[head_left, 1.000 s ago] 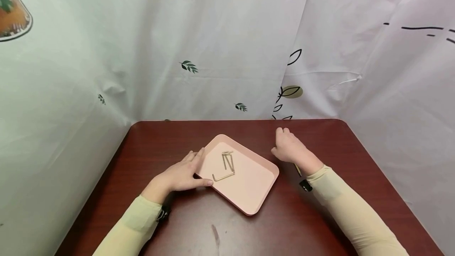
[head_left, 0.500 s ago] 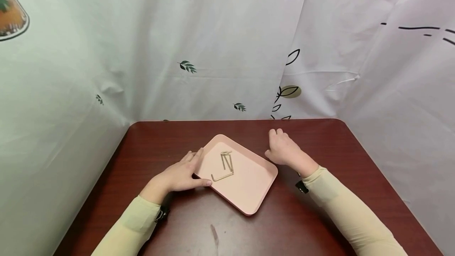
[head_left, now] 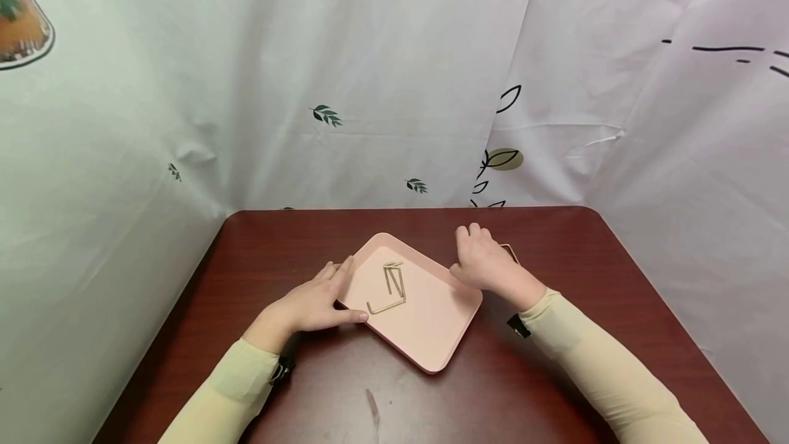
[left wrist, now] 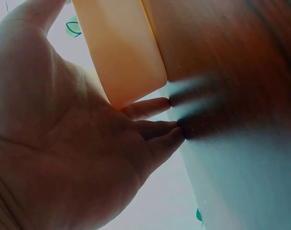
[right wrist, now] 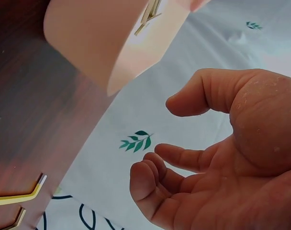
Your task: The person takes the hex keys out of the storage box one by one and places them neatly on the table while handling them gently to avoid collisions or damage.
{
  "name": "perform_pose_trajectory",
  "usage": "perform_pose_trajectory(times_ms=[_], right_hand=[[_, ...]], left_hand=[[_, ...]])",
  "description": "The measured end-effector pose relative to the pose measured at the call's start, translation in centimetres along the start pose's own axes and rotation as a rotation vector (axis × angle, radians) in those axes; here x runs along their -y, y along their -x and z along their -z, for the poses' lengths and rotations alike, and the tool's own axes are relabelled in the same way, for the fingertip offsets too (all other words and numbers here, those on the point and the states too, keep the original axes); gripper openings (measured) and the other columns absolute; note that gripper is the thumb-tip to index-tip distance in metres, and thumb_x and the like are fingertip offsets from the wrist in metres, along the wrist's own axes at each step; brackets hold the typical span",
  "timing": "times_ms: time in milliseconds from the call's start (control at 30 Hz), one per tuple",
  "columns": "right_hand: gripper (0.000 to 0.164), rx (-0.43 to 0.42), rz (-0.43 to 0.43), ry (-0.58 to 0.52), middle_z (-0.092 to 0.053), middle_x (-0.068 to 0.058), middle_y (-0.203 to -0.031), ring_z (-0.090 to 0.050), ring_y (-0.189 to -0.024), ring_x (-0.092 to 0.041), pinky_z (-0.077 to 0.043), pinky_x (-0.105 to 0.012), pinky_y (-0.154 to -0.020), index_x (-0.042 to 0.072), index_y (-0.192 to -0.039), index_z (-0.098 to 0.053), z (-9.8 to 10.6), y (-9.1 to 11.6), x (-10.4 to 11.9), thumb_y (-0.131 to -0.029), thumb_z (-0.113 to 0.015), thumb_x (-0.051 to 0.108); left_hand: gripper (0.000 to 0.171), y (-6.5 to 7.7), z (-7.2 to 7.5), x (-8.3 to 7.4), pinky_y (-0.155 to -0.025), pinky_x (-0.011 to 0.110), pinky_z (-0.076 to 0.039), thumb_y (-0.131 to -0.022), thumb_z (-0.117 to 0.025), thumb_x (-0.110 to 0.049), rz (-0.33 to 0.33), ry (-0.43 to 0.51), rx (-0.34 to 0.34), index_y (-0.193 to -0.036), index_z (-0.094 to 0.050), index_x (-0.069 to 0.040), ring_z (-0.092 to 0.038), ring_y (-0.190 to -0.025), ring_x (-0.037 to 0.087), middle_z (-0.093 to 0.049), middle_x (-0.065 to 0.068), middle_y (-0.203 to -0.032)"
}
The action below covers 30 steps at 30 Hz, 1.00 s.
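Note:
A pink rectangular tray (head_left: pixel 428 338) lies turned at an angle on the table. Inside it, toward the left, are several thin brass-coloured L-shaped rods that look like Allen keys (head_left: pixel 388 307). My left hand (head_left: pixel 314 303) rests against the tray's left corner with fingers straight, thumb along the near rim and fingertips by the far side; the left wrist view shows the tray wall (left wrist: pixel 128 52) against the palm. At the tray's right corner hovers my right hand (head_left: pixel 487 259). Its fingers are loosely bent and hold nothing in the right wrist view, with a gap between thumb and fingers.
Two more Allen keys (right wrist: pixel 16 199) lie on the dark red table (head_left: pixel 394 403) outside the tray, past my right hand and partly hidden by it in the head view. White printed curtains (head_left: pixel 394 88) stand behind and at both sides of the table.
My right hand has moved left to the tray's right corner, uncovering an Allen key on the table behind it. The left hand and the tray have stayed put.

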State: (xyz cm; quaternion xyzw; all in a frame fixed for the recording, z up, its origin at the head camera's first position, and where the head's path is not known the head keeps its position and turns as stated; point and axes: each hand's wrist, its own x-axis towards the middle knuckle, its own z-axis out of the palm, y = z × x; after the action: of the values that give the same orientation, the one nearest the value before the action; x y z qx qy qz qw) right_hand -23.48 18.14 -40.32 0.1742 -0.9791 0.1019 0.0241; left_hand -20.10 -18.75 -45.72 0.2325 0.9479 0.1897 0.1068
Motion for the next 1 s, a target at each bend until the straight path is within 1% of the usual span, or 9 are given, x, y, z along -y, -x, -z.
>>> perform_pose_trajectory(times_ms=[67, 267, 367, 533, 633, 767, 1000], right_hand=[[0.041, -0.006, 0.007, -0.001, -0.054, -0.025, -0.106, -0.058, -0.1, -0.048, -0.056, -0.06, -0.086, -0.006, -0.113, -0.055, 0.0, 0.1, 0.2, -0.084, -0.078, 0.013], [0.042, -0.019, -0.005, -0.002, -0.055, -0.024, -0.107, -0.058, -0.1, -0.047, -0.057, -0.06, -0.078, -0.004, -0.113, -0.056, 0.0, 0.3, 1.2, -0.084, -0.08, 0.015], [0.043, -0.017, 0.008, -0.004, -0.055, -0.022, -0.107, -0.058, -0.1, -0.045, -0.056, -0.058, -0.079, -0.004, -0.114, -0.057, -0.1, 0.4, 1.5, -0.084, -0.081, 0.015], [0.043, -0.019, 0.06, 0.014, -0.055, -0.023, -0.106, -0.057, -0.097, -0.044, -0.054, -0.056, -0.084, -0.007, -0.116, -0.057, -0.4, 0.4, 2.0, -0.086, -0.08, 0.014], [0.041, -0.015, 0.073, 0.02, -0.055, -0.023, -0.106, -0.059, -0.095, -0.044, -0.055, -0.056, -0.083, -0.007, -0.115, -0.057, -0.4, 0.4, 2.4, -0.086, -0.078, 0.013], [0.039, 0.001, 0.067, 0.01, -0.054, -0.023, -0.106, -0.06, -0.096, -0.044, -0.056, -0.056, -0.082, -0.005, -0.114, -0.056, -0.4, 0.3, 3.0, -0.085, -0.077, 0.012], [0.039, 0.017, 0.066, -0.009, -0.053, -0.019, -0.106, -0.06, -0.097, -0.041, -0.056, -0.054, -0.077, -0.001, -0.114, -0.056, -0.5, 0.3, 4.0, -0.084, -0.078, 0.013]], left_hand=[[0.129, 0.0, 0.0, 0.0, -0.127, 0.064, -0.034, -0.092, -0.069, -0.084, 0.001, -0.001, 0.002, -0.178, -0.016, -0.003, -0.021, -0.166, 0.051, -0.026, 0.025, -0.18], [0.129, -0.1, -0.1, -0.1, -0.126, 0.064, -0.035, -0.092, -0.07, -0.084, 0.002, -0.003, -0.003, -0.178, -0.016, -0.004, -0.022, -0.166, 0.051, -0.027, 0.027, -0.179], [0.129, -0.1, -0.1, -0.1, -0.126, 0.064, -0.035, -0.092, -0.07, -0.083, 0.002, 0.0, -0.003, -0.178, -0.016, -0.003, -0.022, -0.166, 0.052, -0.027, 0.028, -0.179], [0.129, 0.0, -0.1, -0.1, -0.126, 0.065, -0.035, -0.092, -0.07, -0.083, 0.005, -0.001, 0.001, -0.178, -0.016, -0.003, -0.023, -0.166, 0.052, -0.027, 0.028, -0.179], [0.129, 0.0, -0.1, -0.1, -0.126, 0.065, -0.035, -0.092, -0.07, -0.083, 0.007, -0.004, 0.0, -0.178, -0.016, -0.003, -0.023, -0.166, 0.052, -0.027, 0.028, -0.179], [0.13, 0.0, -0.1, 0.0, -0.125, 0.065, -0.037, -0.092, -0.069, -0.084, 0.009, -0.009, -0.003, -0.178, -0.016, -0.004, -0.023, -0.166, 0.052, -0.028, 0.03, -0.178], [0.13, 0.0, -0.1, 0.0, -0.124, 0.066, -0.038, -0.091, -0.07, -0.083, 0.011, -0.01, -0.011, -0.178, -0.016, -0.003, -0.023, -0.166, 0.051, -0.028, 0.033, -0.176]])
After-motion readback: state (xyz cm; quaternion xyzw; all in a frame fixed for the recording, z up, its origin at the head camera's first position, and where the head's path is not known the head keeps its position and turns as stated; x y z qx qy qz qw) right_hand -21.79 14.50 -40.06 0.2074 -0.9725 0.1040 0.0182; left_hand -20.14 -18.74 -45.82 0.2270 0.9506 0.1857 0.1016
